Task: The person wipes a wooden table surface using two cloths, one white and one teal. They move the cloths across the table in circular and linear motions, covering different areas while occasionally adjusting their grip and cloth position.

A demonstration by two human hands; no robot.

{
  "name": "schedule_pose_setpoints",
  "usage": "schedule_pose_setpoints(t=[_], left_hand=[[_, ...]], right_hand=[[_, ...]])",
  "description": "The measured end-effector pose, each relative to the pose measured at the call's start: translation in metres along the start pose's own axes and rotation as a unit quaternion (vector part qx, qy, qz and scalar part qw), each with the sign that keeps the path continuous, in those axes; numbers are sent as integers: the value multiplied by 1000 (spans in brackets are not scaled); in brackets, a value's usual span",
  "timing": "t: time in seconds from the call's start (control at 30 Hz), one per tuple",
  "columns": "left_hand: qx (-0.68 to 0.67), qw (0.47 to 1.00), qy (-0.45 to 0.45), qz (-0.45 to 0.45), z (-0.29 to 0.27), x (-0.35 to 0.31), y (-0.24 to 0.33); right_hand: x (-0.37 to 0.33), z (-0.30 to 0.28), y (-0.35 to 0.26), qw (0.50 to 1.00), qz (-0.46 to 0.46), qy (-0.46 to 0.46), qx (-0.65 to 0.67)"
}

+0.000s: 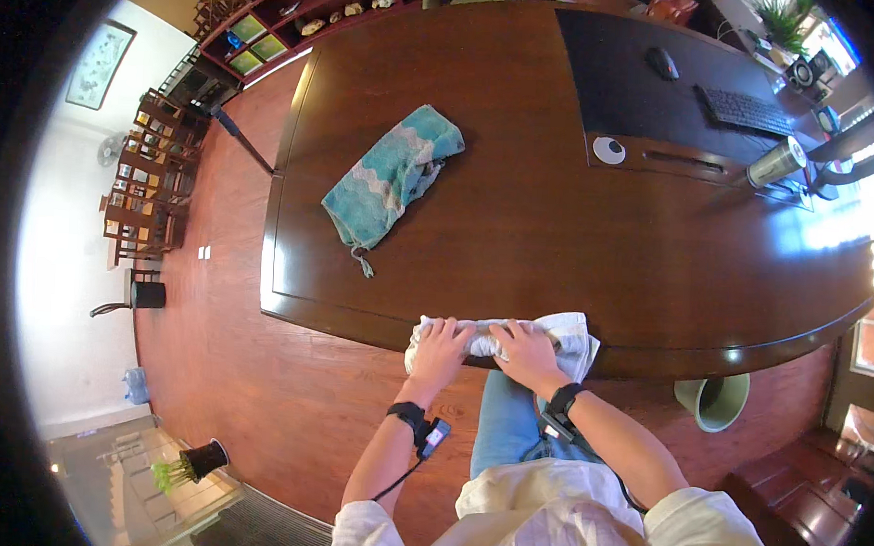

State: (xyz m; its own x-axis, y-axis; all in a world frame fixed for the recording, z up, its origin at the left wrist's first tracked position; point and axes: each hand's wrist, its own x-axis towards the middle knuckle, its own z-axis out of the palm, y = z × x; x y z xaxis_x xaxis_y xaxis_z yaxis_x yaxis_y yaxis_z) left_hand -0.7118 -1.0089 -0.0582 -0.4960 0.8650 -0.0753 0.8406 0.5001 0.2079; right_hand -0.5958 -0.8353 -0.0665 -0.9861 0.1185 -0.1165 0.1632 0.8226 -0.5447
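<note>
A white cloth [571, 337] with faint stripes lies bunched along the front edge of the dark wooden desk [515, 237]. My left hand [438, 355] grips its left part, fingers bent over the top. Close beside it, my right hand [528, 355] holds the middle of the cloth, and a loose end spreads out to the right. A teal, white and grey towel [387, 180] with a hanging loop lies crumpled farther back on the left of the desk.
At the back right are a black desk mat [613, 63], a mouse [662, 63], a keyboard [746, 110], a round white disc [609, 150] and a metal cylinder [776, 162]. A pale bin [716, 403] stands below the desk's front edge. A potted plant [199, 462] is at lower left.
</note>
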Motion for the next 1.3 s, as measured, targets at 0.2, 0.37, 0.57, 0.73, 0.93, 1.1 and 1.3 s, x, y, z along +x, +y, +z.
schedule_pose_setpoints(t=[0.2,0.37,0.57,0.73,0.93,1.1,1.3], left_hand=[[11,998,7,-59,-11,67,-65],[3,995,96,-41,-23,147,-145],[-17,987,153,-34,-47,243,-216],[-46,994,101,-21,-52,266,-231],[-62,987,143,-50,-42,233,-204],[-41,994,101,-17,-21,128,-177],[-89,996,9,25,-19,-13,-130]], right_hand=[[100,2,8,992,-46,105,-53],[214,-14,19,991,-48,113,-58],[334,-43,35,981,-60,171,-68],[351,-54,35,985,-19,165,-49],[320,-40,8,973,30,230,-9],[224,2,-26,991,83,94,42],[97,39,-81,996,48,28,75]])
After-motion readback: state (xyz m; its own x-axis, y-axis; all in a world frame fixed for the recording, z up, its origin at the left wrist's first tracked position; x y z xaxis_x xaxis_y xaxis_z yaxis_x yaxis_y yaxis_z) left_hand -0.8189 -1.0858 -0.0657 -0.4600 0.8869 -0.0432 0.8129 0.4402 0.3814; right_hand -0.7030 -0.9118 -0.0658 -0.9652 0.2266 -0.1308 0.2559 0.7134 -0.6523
